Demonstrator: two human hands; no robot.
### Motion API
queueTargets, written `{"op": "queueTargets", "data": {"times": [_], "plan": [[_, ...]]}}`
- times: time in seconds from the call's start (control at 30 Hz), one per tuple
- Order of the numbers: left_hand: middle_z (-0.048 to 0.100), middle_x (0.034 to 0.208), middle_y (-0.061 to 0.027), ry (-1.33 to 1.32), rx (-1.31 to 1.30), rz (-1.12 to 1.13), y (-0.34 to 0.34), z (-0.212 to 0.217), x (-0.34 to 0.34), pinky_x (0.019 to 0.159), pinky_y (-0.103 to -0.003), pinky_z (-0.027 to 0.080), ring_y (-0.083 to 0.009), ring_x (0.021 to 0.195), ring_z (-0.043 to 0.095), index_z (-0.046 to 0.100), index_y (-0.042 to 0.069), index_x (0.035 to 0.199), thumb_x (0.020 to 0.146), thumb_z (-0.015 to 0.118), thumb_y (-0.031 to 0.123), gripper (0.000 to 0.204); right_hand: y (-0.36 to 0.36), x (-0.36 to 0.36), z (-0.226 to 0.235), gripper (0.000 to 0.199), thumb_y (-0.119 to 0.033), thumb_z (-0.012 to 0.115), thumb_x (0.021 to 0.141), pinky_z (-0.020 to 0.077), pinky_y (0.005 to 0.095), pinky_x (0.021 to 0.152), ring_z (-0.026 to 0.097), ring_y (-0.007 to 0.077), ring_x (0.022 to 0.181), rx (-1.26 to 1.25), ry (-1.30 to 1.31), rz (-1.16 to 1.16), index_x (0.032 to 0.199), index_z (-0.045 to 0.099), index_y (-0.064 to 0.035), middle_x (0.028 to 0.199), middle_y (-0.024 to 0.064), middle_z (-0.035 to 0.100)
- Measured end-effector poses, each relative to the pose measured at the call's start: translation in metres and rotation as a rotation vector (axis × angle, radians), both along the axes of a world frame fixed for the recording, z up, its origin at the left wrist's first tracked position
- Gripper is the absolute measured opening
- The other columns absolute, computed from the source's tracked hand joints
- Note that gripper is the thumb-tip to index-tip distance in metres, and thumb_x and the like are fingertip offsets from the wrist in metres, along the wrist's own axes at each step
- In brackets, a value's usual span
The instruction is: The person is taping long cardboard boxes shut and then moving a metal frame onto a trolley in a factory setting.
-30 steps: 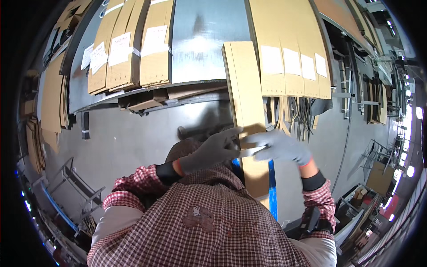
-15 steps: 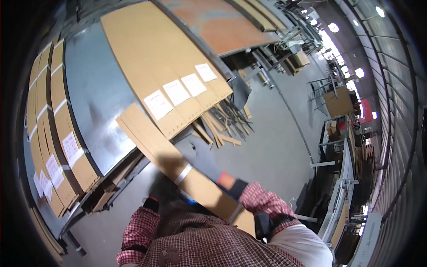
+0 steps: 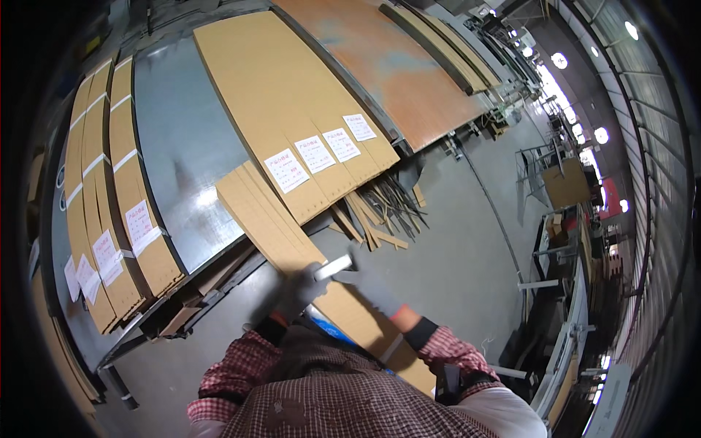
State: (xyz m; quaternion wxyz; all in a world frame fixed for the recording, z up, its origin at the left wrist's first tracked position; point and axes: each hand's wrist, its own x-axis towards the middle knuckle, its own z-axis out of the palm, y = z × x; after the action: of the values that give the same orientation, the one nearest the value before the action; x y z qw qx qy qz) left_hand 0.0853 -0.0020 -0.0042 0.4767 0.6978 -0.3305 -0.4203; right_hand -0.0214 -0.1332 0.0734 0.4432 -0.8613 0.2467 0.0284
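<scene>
A long bundle of brown cardboard strips (image 3: 274,237) slants from the table's front edge down to my body, under both hands. My left hand (image 3: 298,292), in a dark grey glove, is closed at a short white strap (image 3: 334,267), over the cardboard. From the other side, my gloved right hand (image 3: 370,283) grips the strap's far end between thumb and fingers. The strap spans the small gap between the two hands and juts past the bundle's edge. A second white band (image 3: 392,347) wraps the bundle nearer my body.
Wide cardboard sheets (image 3: 292,95) with white labels lie on the metal table (image 3: 182,124). Strapped cardboard bundles (image 3: 131,190) are at the left. Loose offcuts (image 3: 380,212) hang at the table's front. A rust-coloured table (image 3: 409,87) stands beyond, grey floor (image 3: 467,248) to the right.
My left hand has come up from beside my body onto the bundle, next to my right hand. The white strap that lay across the cardboard is now between both hands. The view has shifted slightly.
</scene>
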Motion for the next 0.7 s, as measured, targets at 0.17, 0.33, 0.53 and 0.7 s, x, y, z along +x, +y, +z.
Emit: {"op": "queueTargets", "data": {"times": [0.17, 0.33, 0.53, 0.7], "plan": [[0.065, 0.071, -0.0122, -0.586, -0.403, 0.098, 0.008, 0.000, -0.010, 0.062, -0.037, 0.051, -0.0246, 0.066, 0.064, 0.060, 0.006, 0.115, 0.082, 0.067, 0.022, 0.037, -0.017, 0.021, 0.004, 0.023, -0.022, 0.065, 0.086, 0.0480, 0.0333, 0.066, 0.057, 0.0171, 0.078, 0.292, 0.079, 0.438, 0.099, 0.055, -0.0052, 0.089, 0.0054, 0.058], [0.058, 0.058, -0.0147, -0.625, 0.034, 0.098, 0.002, -0.008, -0.027, 0.051, -0.042, 0.048, -0.0286, 0.051, 0.059, 0.039, 0.008, 0.142, 0.080, 0.065, 0.034, 0.072, -0.074, 0.072, -0.018, 0.013, -0.020, 0.059, 0.081, 0.0488, 0.0437, 0.063, 0.062, 0.0363, 0.077, -0.576, 0.335, 0.977, 0.092, 0.057, -0.0121, 0.082, 0.0128, 0.062], [0.060, 0.060, -0.0129, -0.711, 0.123, -0.051, -0.018, -0.002, -0.037, 0.052, -0.040, 0.048, -0.0274, 0.055, 0.061, 0.057, 0.010, 0.125, 0.084, 0.059, 0.036, 0.049, -0.171, 0.045, -0.179, 0.021, -0.026, 0.056, 0.084, 0.0523, 0.0443, 0.065, 0.068, 0.0319, 0.084, -1.154, 0.775, 1.296, 0.097, 0.072, -0.0228, 0.095, 0.0095, 0.071], [0.064, 0.068, -0.0121, -0.432, -0.119, 0.026, -0.029, -0.006, 0.008, 0.058, -0.038, 0.049, -0.0235, 0.065, 0.064, 0.066, 0.005, 0.104, 0.087, 0.059, 0.038, 0.037, -0.137, 0.095, -0.127, 0.022, -0.019, 0.049, 0.087, 0.0513, 0.0483, 0.071, 0.066, 0.0372, 0.084, -0.737, 0.510, 0.748, 0.103, 0.062, -0.0115, 0.088, 0.0158, 0.069]]}}
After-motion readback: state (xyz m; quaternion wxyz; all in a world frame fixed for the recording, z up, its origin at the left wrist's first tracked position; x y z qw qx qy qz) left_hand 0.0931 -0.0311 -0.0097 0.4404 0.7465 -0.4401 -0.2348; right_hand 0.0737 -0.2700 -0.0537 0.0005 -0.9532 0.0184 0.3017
